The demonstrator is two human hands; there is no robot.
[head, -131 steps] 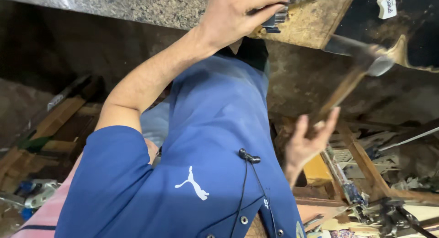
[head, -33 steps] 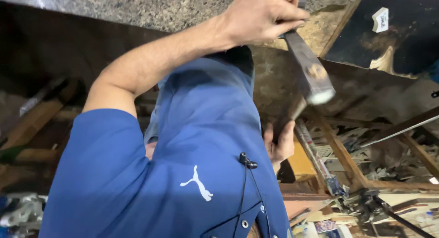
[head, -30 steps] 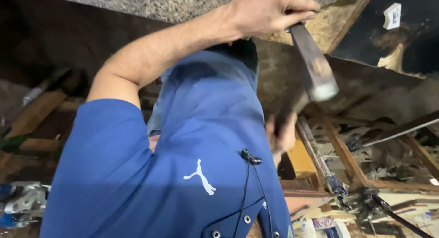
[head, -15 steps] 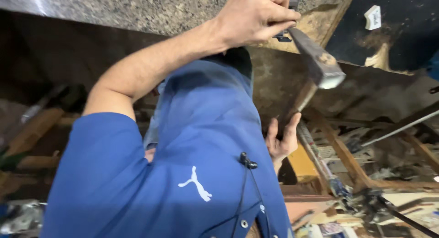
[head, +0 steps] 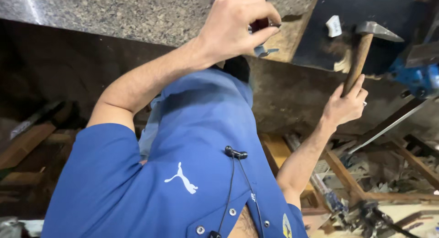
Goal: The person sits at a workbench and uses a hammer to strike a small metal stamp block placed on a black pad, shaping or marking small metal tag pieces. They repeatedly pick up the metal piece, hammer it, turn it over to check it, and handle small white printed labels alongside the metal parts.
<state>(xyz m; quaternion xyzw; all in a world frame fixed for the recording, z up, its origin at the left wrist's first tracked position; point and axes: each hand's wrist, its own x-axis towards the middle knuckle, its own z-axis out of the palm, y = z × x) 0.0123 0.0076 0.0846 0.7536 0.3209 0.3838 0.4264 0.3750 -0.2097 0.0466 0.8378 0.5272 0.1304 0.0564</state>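
Note:
My left hand reaches forward to the edge of a speckled granite slab and pinches a small dark metal piece against a wooden board; a bent metal bit shows just below the fingers. My right hand grips the lower end of a hammer's wooden handle. The steel hammer head is held off to the right, apart from the left hand. My blue shirt with a clipped black cable fills the lower middle.
A blue vise stands at the right edge, and a small white object lies on a dark surface near the hammer head. A long metal rod, wooden frames and scattered tools lie below right. Wooden planks lie at the left.
The hammer head, close under my left hand half a second ago, has swung away to the right. My right hand has moved right and outward. The left hand stays at the slab edge.

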